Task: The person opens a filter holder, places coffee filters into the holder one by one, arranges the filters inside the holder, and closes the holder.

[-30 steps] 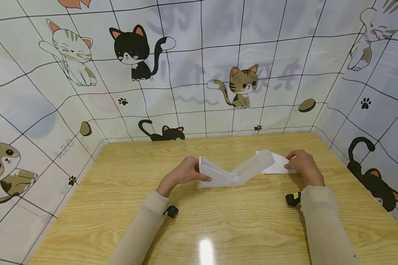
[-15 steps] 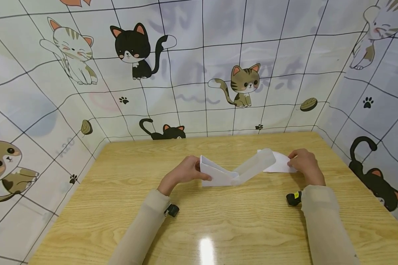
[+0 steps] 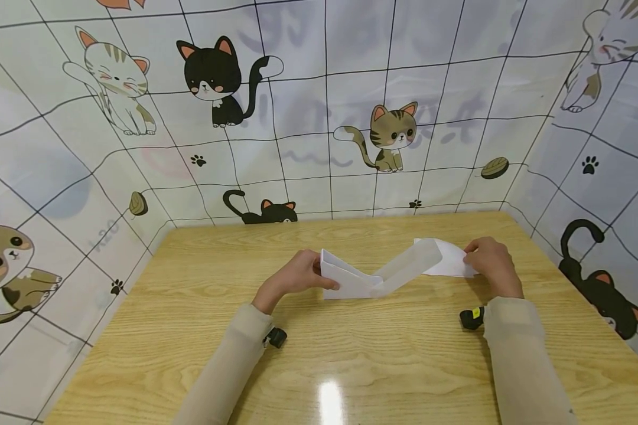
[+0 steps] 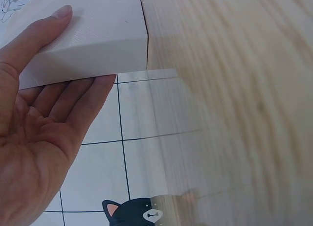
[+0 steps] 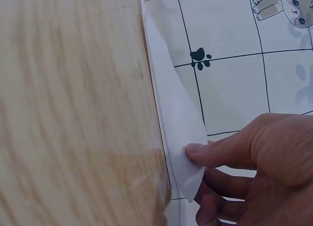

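Head view: your left grip (image 3: 296,273) holds a white box (image 3: 348,284) by its left end on the table (image 3: 383,360); a translucent strip (image 3: 408,265) slants up from its other end, partly before a white paper (image 3: 453,261) that your right grip (image 3: 492,265) pinches. Left wrist view: your thumb (image 4: 46,33) lies on one face of the box. Right wrist view: you pinch the paper near its end.

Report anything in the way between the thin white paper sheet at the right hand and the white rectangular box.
A pale rounded paperlike flap: in the head view it slants up from the right end of the box, overlapping the left part of the sheet.
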Demonstrator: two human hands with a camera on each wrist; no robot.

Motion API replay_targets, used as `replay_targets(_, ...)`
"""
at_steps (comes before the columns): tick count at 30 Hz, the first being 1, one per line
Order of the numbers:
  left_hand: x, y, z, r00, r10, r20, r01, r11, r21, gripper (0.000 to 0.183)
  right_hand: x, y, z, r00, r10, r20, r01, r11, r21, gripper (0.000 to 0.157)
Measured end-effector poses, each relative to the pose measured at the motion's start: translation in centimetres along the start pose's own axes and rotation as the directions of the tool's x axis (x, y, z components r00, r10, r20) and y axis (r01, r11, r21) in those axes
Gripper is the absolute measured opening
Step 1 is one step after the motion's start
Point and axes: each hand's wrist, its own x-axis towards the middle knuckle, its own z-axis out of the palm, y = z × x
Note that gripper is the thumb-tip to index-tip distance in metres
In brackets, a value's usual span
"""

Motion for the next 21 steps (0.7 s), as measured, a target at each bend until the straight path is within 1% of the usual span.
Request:
replay_targets(12,0.12,-0.20,0.07,1.000,0.007,0.002,-0.007,1.000,-0.011,0.032,0.30,-0.02,-0.35,1.000,0.001,0.004,-0.002,1.000,0.024,0.032)
replay_targets(21,0.03,-0.09,0.02,1.000,0.007,0.003,-0.007,1.000,-0.003,0.031,0.00,-0.30,-0.65,1.000,-0.027,0.004,0.027,0.999,0.041,0.029)
